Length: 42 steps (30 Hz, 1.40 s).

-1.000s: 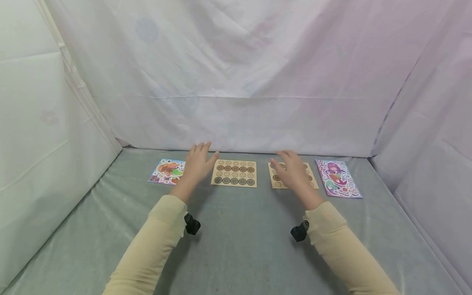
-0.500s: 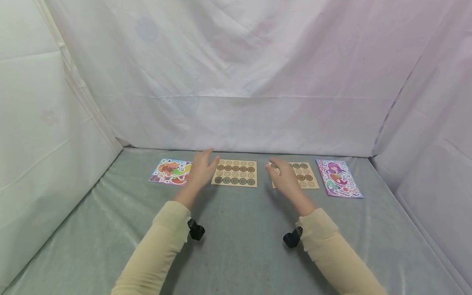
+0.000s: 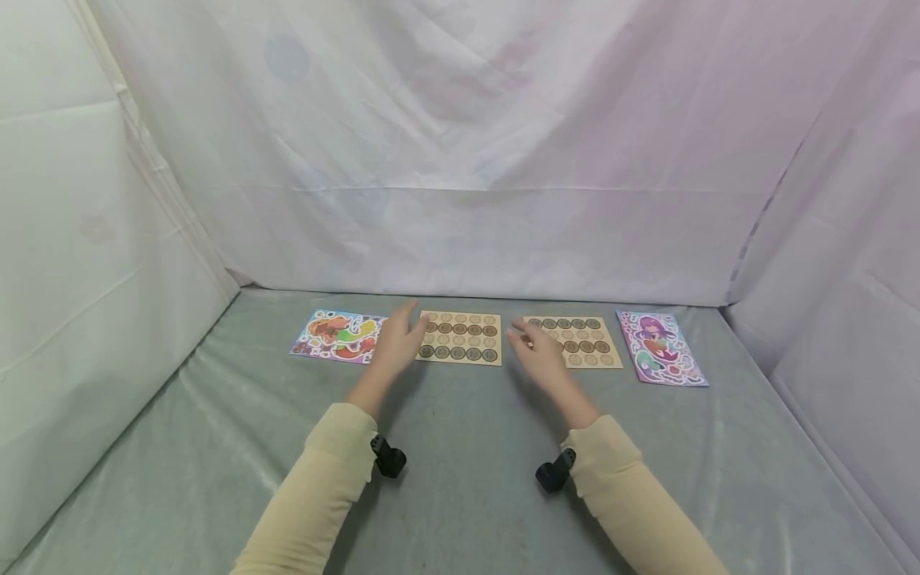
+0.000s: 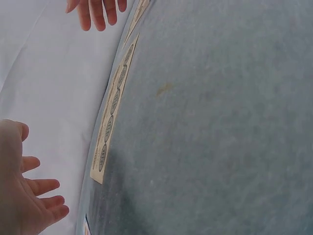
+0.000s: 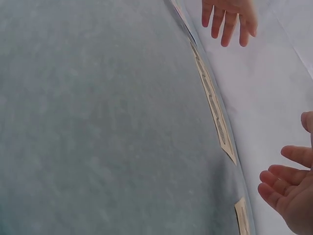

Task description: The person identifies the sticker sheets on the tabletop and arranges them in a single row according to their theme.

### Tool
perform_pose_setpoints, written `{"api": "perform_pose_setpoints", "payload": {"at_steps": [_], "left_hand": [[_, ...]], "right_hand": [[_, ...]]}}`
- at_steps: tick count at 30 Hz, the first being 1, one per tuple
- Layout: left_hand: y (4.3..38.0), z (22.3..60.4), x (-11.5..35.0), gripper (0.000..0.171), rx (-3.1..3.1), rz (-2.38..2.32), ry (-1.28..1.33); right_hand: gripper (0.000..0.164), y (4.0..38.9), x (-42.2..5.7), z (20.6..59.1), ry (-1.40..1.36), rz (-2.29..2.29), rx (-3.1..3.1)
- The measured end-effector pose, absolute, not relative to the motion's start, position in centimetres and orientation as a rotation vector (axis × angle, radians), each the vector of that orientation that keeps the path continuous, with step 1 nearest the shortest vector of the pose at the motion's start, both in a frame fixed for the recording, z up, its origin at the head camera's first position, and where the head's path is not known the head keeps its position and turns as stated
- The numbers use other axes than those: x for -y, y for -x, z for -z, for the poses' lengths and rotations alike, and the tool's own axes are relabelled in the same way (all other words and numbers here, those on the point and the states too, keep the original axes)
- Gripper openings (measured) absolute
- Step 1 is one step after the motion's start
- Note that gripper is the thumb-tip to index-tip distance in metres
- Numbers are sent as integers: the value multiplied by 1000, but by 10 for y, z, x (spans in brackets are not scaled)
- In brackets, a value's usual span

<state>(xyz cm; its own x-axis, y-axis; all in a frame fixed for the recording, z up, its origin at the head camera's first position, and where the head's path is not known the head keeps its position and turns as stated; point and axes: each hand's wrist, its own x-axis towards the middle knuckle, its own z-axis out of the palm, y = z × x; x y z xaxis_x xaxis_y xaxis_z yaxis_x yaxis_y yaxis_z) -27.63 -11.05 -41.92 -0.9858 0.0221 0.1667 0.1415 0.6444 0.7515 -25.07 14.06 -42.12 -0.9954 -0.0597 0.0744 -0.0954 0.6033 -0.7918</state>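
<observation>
My left hand point(image 3: 397, 345) hovers with relaxed, spread fingers between a colourful mermaid sticker sheet point(image 3: 338, 335) and a tan sheet of printed round coin-like designs point(image 3: 460, 339). It holds nothing; the left wrist view shows the fingers point(image 4: 43, 186) apart. Over the left edge of a second tan sheet with the same round designs point(image 3: 589, 343) is my right hand point(image 3: 541, 358), raised off the table and holding nothing. Its loosely bent fingers point(image 5: 283, 176) show in the right wrist view. A purple-haired mermaid sticker sheet point(image 3: 660, 348) lies at the far right.
A grey cloth covers the table point(image 3: 460, 479). White fabric hangs behind point(image 3: 460, 239) and along both sides, meeting the table just past the row of sheets. Each wrist carries a small black camera, the left one point(image 3: 389, 458) and the right one point(image 3: 556, 471).
Both hands have moved inward and slightly nearer to me, coming closer together. More of the left mermaid sheet and the right tan sheet is uncovered. The sheets stay in place.
</observation>
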Motion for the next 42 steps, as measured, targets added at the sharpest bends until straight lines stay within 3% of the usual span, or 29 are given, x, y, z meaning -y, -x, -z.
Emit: {"api": "perform_pose_setpoints", "payload": {"at_steps": [18, 42], "left_hand": [[271, 432, 106, 56, 2688, 1490, -93], [271, 437, 105, 52, 2611, 1710, -228]], "right_hand": [[53, 254, -127, 444, -20, -1600, 2745], [59, 251, -121, 443, 39, -1848, 2725]]}}
